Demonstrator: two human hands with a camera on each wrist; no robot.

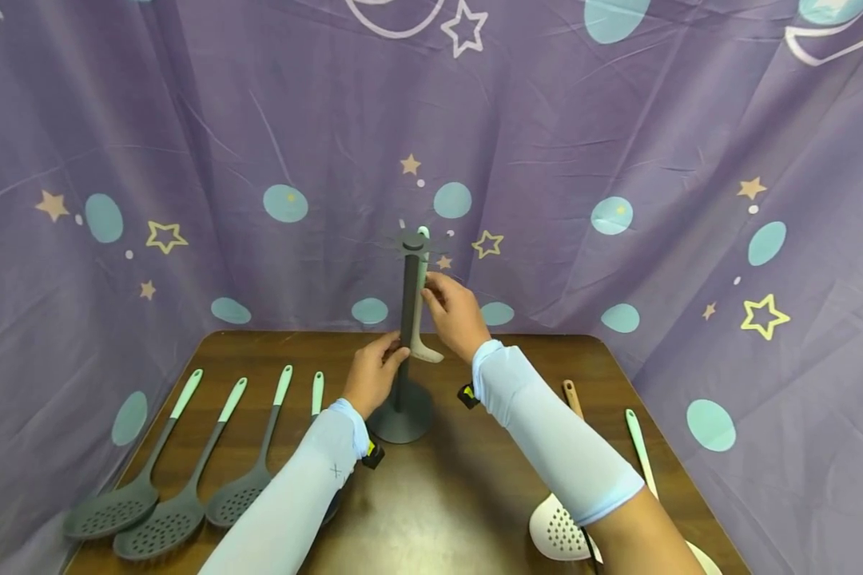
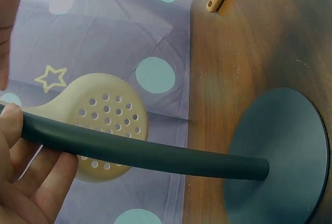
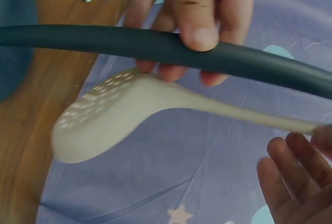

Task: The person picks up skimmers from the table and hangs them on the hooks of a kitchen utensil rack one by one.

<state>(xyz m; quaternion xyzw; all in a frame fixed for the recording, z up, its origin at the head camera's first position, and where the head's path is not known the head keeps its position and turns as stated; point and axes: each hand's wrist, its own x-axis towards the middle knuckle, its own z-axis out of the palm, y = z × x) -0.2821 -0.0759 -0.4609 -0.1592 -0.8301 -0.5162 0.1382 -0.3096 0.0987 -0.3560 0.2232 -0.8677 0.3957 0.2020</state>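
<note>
A dark utensil stand (image 1: pixel 408 299) rises from a round base (image 1: pixel 403 427), with a ring of hooks (image 1: pixel 413 242) at its top. My left hand (image 1: pixel 375 375) grips its post, thumb on one side and fingers on the other. Just right of the post, a cream skimmer (image 3: pixel 109 125) with a mint handle end hangs upright, its perforated head downward. The handle's top reaches the hooks; whether it is hooked on, I cannot tell. My right hand (image 1: pixel 456 315) pinches the skimmer's handle between thumb and fingers. In the left wrist view, the post partly covers the skimmer's head (image 2: pixel 93 86).
Several dark grey skimmers (image 1: pixel 169 523) with mint handles lie on the wooden table's left side. At the right lie a white perforated utensil (image 1: pixel 561 527), a tan handle (image 1: pixel 570 395) and a mint handle (image 1: pixel 636 435), partly under my sleeve. A purple curtain (image 1: pixel 316 104) surrounds the table.
</note>
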